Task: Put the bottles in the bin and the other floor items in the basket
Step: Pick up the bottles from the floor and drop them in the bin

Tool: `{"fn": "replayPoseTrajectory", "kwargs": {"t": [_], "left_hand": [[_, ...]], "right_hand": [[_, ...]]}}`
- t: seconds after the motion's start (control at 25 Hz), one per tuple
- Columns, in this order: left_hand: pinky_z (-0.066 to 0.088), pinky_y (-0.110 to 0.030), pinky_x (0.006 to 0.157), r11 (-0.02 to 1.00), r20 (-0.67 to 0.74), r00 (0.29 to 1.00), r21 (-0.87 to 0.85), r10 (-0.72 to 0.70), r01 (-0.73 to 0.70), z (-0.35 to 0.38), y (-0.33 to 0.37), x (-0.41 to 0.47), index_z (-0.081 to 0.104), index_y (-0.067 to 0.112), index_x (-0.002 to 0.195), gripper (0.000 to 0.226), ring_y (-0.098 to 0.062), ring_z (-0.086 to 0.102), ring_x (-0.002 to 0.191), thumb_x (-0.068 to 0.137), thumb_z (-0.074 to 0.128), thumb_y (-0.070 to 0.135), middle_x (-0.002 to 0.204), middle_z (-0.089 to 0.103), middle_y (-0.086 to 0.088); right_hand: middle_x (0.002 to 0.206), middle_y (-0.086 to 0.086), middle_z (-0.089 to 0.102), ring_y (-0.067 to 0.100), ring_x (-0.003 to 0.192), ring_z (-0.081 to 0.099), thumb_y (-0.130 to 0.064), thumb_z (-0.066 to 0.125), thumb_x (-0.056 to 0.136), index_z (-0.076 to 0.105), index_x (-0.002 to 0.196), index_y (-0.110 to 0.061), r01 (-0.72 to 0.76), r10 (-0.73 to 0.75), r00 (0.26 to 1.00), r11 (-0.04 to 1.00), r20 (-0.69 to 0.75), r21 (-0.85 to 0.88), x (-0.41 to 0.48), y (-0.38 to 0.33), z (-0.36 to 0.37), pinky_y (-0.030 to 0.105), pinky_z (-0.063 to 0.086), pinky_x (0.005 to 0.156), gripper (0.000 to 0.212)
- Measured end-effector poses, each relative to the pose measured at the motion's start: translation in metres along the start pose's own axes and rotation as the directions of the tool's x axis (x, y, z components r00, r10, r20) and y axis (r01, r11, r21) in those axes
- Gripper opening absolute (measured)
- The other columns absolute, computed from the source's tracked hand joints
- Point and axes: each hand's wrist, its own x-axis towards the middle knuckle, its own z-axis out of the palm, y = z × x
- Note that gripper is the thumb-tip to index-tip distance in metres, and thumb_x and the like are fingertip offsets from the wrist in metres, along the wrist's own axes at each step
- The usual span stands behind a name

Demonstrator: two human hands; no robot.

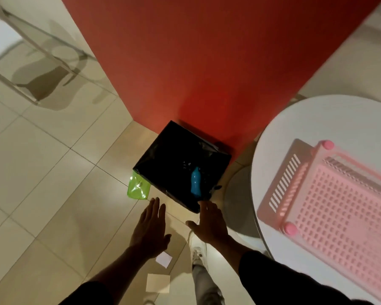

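Bottle (pixel 195 183), blue, lies inside the black-lined bin (pixel 163 150), which stands on the tiled floor (pixel 42 172) against the red wall (pixel 207 62). Green pouch (pixel 138 187) rests on the floor touching the bin's left corner. Two paper pieces (pixel 164 259) (pixel 158 282) lie near the person's shoe (pixel 198 247). Pink basket (pixel 330 208) sits on the white round table (pixel 306 119). Left hand (pixel 150 230) and right hand (pixel 209 223) are extended, fingers spread, holding nothing.

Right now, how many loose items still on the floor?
3: translucent green plastic pouch against the black-lined bin's left corner, small white paper square and cream paper card below the left hand. Others may be hidden.
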Motion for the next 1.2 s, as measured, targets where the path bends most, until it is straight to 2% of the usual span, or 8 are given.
{"fn": "replayPoseTrajectory", "kwargs": {"t": [0.16, 0.24, 0.32, 0.52, 0.68, 0.8, 1.0, 1.2], "left_hand": [[-0.006, -0.045, 0.128, 0.992, -0.056, 0.991, 0.055, 0.121, -0.118, -0.009, -0.007, -0.049, -0.007, 0.006, 0.164, 0.109, -0.038, -0.02, 0.157, 0.095, 0.062, 0.055, 0.169, -0.018, -0.025], [0.001, -0.047, 0.132, 0.968, -0.097, 0.965, 0.085, 0.243, -0.235, -0.008, -0.013, -0.08, -0.002, 0.002, 0.164, 0.109, -0.04, -0.017, 0.158, 0.094, 0.065, 0.051, 0.17, -0.015, -0.027], [0.003, -0.047, 0.132, 0.942, -0.093, 0.945, 0.151, 0.315, -0.299, -0.003, -0.02, -0.117, -0.005, 0.002, 0.164, 0.108, -0.04, -0.017, 0.159, 0.095, 0.06, 0.051, 0.17, -0.02, -0.025], [0.011, -0.048, 0.132, 0.883, -0.163, 0.88, 0.234, 0.447, -0.406, 0.03, -0.033, -0.203, 0.005, -0.001, 0.165, 0.108, -0.042, -0.009, 0.16, 0.092, 0.06, 0.056, 0.17, -0.013, -0.027], [0.003, -0.047, 0.132, 0.846, -0.055, 0.865, 0.246, 0.499, -0.473, 0.06, -0.033, -0.271, -0.004, 0.0, 0.164, 0.111, -0.041, -0.018, 0.159, 0.094, 0.055, 0.061, 0.169, -0.021, -0.026], [0.003, -0.047, 0.132, 0.776, 0.022, 0.818, 0.303, 0.575, -0.553, 0.08, -0.017, -0.311, -0.008, 0.0, 0.164, 0.111, -0.04, -0.021, 0.158, 0.095, 0.051, 0.064, 0.169, -0.024, -0.026], [-0.004, -0.045, 0.132, 0.64, 0.091, 0.702, 0.341, 0.707, -0.689, 0.108, 0.031, -0.359, -0.011, 0.001, 0.163, 0.112, -0.039, -0.025, 0.157, 0.095, 0.05, 0.065, 0.168, -0.028, -0.024], [-0.004, -0.045, 0.129, 0.516, 0.159, 0.602, 0.376, 0.782, -0.77, 0.151, 0.081, -0.405, -0.009, 0.001, 0.163, 0.112, -0.04, -0.023, 0.158, 0.095, 0.049, 0.067, 0.167, -0.028, -0.025]], "right_hand": [[0.153, 0.01, 0.044, 0.03, 0.139, 0.044, -0.068, 0.06, 0.088, 0.029, 0.157, -0.01, -0.017, 0.011, 0.992, 0.999, -0.125, -0.045, -0.052, -0.013, -0.011, 0.04, 0.039, 0.114, 0.095], [0.149, 0.012, 0.046, 0.032, 0.135, 0.045, -0.069, 0.057, 0.089, 0.031, 0.154, -0.007, -0.057, 0.041, 0.982, 0.995, -0.184, -0.083, -0.09, -0.015, -0.012, 0.041, 0.038, 0.113, 0.093], [0.151, 0.012, 0.044, 0.032, 0.137, 0.042, -0.07, 0.054, 0.09, 0.032, 0.153, -0.006, -0.115, 0.091, 0.969, 0.989, -0.228, -0.098, -0.139, -0.019, 0.0, 0.041, 0.036, 0.116, 0.092], [0.159, 0.015, 0.038, 0.032, 0.145, 0.036, -0.072, 0.052, 0.09, 0.026, 0.157, -0.003, -0.245, 0.244, 0.92, 0.969, -0.305, 0.035, -0.265, -0.034, 0.07, 0.042, 0.031, 0.12, 0.099], [0.163, 0.012, 0.033, 0.03, 0.15, 0.03, -0.069, 0.056, 0.091, 0.022, 0.159, -0.004, -0.334, 0.37, 0.871, 0.929, -0.324, 0.161, -0.363, -0.047, 0.122, 0.041, 0.028, 0.124, 0.1], [0.165, 0.013, 0.029, 0.029, 0.152, 0.026, -0.073, 0.051, 0.091, 0.02, 0.16, -0.005, -0.413, 0.465, 0.819, 0.885, -0.337, 0.216, -0.431, -0.045, 0.151, 0.041, 0.025, 0.125, 0.101], [0.168, 0.015, 0.022, 0.03, 0.156, 0.019, -0.072, 0.05, 0.093, 0.016, 0.161, -0.004, -0.531, 0.609, 0.717, 0.793, -0.34, 0.3, -0.532, -0.016, 0.19, 0.041, 0.019, 0.127, 0.103], [0.166, 0.015, 0.029, 0.031, 0.153, 0.027, -0.073, 0.051, 0.092, 0.021, 0.16, -0.003, -0.592, 0.709, 0.61, 0.704, -0.353, 0.391, -0.621, 0.013, 0.228, 0.04, 0.023, 0.125, 0.102]]}}
